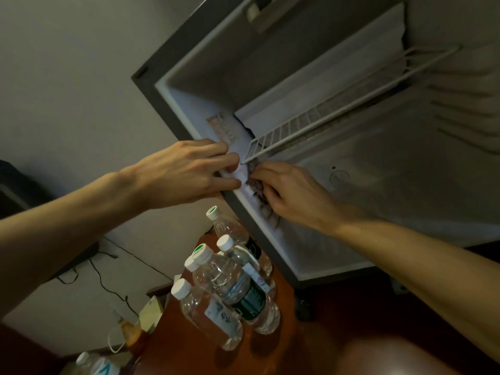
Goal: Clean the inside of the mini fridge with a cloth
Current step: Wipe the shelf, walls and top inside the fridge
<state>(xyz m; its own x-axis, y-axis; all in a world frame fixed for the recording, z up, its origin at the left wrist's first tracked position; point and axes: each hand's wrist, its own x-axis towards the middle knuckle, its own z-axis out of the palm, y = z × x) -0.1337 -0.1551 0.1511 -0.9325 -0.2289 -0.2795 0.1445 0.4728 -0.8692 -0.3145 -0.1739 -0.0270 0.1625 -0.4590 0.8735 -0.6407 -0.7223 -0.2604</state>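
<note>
The mini fridge (384, 190) stands open, seen at a tilt, and its inside holds only a white wire shelf (311, 123). My left hand (186, 171) grips the left front edge of the fridge frame, fingers curled round the white rim. My right hand (292, 196) holds a crumpled grey patterned cloth (261, 192) against the inner left wall, just below the front corner of the shelf. My fingers hide most of the cloth.
Several clear water bottles (230, 282) with white caps stand on a reddish-brown surface (311, 347) right beside the fridge's left edge. A label sticker (224, 128) sits on the inner left wall. Black cables (108, 282) run along the grey wall at left.
</note>
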